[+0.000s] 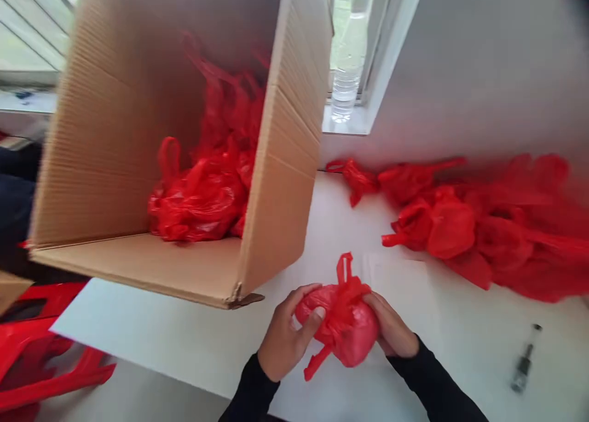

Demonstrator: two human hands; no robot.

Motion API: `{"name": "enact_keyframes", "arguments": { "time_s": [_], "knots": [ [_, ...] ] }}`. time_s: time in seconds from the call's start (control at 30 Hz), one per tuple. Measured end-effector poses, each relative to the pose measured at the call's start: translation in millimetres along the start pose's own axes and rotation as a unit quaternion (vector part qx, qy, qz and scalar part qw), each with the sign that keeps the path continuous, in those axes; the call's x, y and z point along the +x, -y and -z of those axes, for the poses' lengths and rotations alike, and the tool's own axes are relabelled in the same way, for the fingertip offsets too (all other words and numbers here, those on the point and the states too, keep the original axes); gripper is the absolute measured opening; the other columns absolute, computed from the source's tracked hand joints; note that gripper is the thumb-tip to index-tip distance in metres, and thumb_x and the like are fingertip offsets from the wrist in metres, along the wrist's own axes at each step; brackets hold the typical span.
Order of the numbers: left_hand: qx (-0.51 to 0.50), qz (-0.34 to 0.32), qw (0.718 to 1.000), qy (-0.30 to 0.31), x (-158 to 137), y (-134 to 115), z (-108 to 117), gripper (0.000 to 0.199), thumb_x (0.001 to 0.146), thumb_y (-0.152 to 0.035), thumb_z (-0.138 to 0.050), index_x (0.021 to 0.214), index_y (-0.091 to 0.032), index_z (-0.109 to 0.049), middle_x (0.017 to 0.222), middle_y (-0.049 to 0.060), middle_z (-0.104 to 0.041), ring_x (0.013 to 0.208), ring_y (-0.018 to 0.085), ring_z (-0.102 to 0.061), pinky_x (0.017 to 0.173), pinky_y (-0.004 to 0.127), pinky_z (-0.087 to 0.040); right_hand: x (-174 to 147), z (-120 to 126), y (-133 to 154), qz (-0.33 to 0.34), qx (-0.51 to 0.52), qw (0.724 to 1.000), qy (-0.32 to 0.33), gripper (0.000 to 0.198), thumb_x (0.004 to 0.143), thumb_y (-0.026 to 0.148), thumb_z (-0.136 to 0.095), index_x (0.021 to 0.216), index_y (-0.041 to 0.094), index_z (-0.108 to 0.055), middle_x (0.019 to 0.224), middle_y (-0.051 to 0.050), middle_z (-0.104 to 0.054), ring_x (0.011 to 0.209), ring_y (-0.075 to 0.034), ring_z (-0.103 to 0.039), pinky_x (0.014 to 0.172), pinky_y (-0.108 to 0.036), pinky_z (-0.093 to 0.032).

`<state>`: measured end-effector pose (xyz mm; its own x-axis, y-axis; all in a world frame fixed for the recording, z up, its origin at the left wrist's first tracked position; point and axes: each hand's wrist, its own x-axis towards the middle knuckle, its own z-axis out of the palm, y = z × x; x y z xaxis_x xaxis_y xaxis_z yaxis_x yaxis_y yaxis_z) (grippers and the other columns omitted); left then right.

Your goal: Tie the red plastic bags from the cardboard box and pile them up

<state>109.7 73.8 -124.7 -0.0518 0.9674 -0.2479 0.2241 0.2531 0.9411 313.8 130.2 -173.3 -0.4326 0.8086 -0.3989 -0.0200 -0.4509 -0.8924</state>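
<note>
Between my two hands, low in the head view, is a red plastic bag point(352, 336), filled and knotted at the top. Its handle ends stick out above and below the knot. My left hand point(292, 333) grips its left side, thumb on top. On the opposite side my right hand point(391, 324) holds it, with the fingers partly hidden behind the bag. To the left, a cardboard box point(289, 183) lies with its open side towards me, and several filled red bags point(202, 195) are piled inside.
More red bags point(453, 226) lie heaped along the wall on the white table point(179, 333). A small dark tool point(523, 367) rests at the right. A clear bottle point(347, 72) stands on the windowsill, and a red stool point(50, 379) is at lower left.
</note>
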Motion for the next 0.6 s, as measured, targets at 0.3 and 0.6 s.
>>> {"name": "enact_keyframes", "arguments": {
  "time_s": [0.3, 0.6],
  "knots": [
    [-0.023, 0.034, 0.997, -0.059, -6.8, 18.6, -2.4, 0.047, 0.092, -0.046, -0.059, 0.134, -0.025, -0.056, 0.117, 0.008, -0.067, 0.104, 0.022, -0.065, 0.094, 0.036, -0.052, -16.2, 17.4, 7.9, -0.045, -0.049, 0.998, 0.006, 0.049, 0.094, 0.066, -0.043, 0.111, 0.022, -0.057, 0.076, 0.001, -0.057, 0.056, -0.015, -0.053, 0.045, -0.027, -0.043],
    [0.159, -0.12, 0.944, -0.262, -101.7, 40.0, -26.6, 0.015, 0.092, -0.036, -0.056, 0.083, -0.026, -0.062, 0.075, 0.001, -0.059, 0.064, 0.018, -0.056, 0.06, 0.03, -0.047, -36.9, 25.2, 21.2, 0.074, -0.291, 0.945, -0.132, 0.039, 0.094, 0.055, -0.052, 0.124, 0.03, -0.058, 0.122, -0.008, -0.055, 0.1, -0.024, -0.053, 0.082, -0.041, -0.047]
  ]
}}
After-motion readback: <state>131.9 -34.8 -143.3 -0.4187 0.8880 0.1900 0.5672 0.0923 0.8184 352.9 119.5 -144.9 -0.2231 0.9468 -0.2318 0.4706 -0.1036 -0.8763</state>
